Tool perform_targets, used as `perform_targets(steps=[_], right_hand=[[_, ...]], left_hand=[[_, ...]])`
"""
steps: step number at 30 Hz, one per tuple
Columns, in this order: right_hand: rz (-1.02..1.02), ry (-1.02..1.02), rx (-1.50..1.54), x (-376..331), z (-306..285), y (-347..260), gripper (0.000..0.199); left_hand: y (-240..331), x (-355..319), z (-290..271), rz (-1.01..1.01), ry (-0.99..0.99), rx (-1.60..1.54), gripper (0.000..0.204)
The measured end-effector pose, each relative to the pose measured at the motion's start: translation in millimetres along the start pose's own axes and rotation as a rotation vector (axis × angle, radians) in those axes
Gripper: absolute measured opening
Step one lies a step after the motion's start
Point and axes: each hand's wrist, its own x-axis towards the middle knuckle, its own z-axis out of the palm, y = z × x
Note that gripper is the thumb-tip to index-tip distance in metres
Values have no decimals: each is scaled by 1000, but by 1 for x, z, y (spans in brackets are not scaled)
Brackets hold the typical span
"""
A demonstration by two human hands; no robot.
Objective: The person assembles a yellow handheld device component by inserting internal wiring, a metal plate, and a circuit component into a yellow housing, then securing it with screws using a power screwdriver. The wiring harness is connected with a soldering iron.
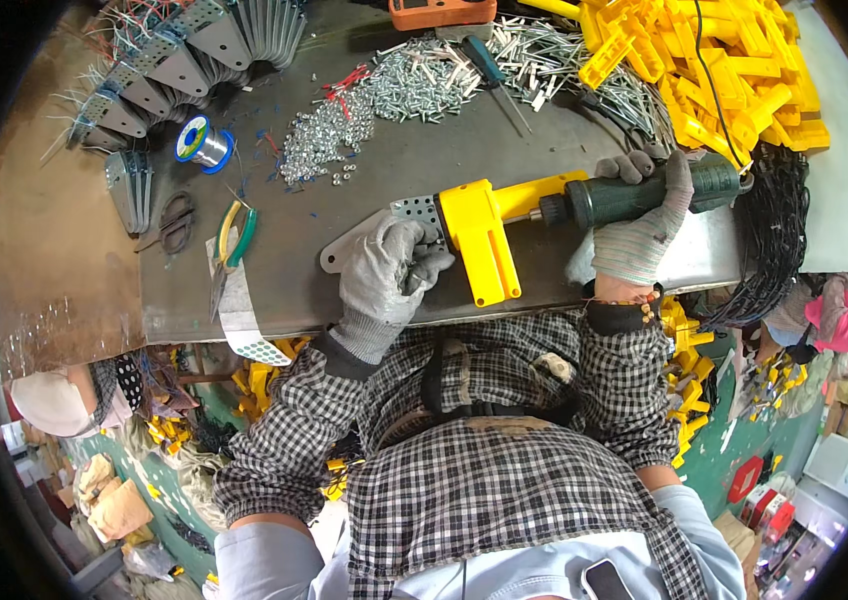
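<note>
My left hand [394, 265], in a grey glove, has its fingers curled at a flat grey metal bracket [339, 252] with a perforated end. A yellow plastic housing [481, 243] with a handle-like arm sits against that end, just right of my fingers. My right hand [644, 215], also gloved, is wrapped round a dark green power screwdriver [599, 203] lying nearly level. Its bit points left and reaches the yellow housing; the tip is hidden there. What lies inside my left fingertips cannot be made out.
Loose nuts [319, 145], screws [414, 85] and a hand screwdriver [494, 75] lie beyond. Yellow housings [734, 70] pile up far right, above black cables [774, 220]. To the left are pliers [234, 245], scissors [176, 222], a solder spool [206, 146] and stacked brackets [144, 85].
</note>
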Motion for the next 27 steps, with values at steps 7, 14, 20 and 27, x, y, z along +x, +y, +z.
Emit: perform_targets(steps=[7, 14, 20, 27], right_hand=[[-39, 61, -32, -4, 4, 1, 29], [-33, -11, 13, -2, -1, 0, 29], [-20, -27, 79, 3, -3, 0, 26], [-111, 38, -76, 25, 14, -5, 32]], left_hand=[[14, 5, -8, 96, -57, 107, 27], [22, 6, -6, 171, -33, 234, 23], [22, 10, -5, 202, -38, 226, 25], [21, 31, -21, 95, -134, 225, 43]])
